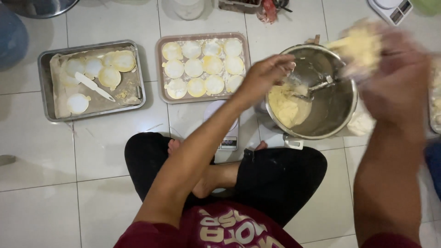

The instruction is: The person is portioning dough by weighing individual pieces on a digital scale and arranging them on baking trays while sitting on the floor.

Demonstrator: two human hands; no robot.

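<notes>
Head view: left hand (pixel 268 73) rests on the rim of the steel mixing bowl (pixel 337 121), fingers curled over the edge. Right hand (pixel 390 69), blurred, is raised above the bowl, clutching a lump of yellow dough (pixel 360 46). More dough (pixel 287 105) lies inside, beside a spoon (pixel 317 88). The bowl stands on the tiled floor (pixel 55 160).
</notes>
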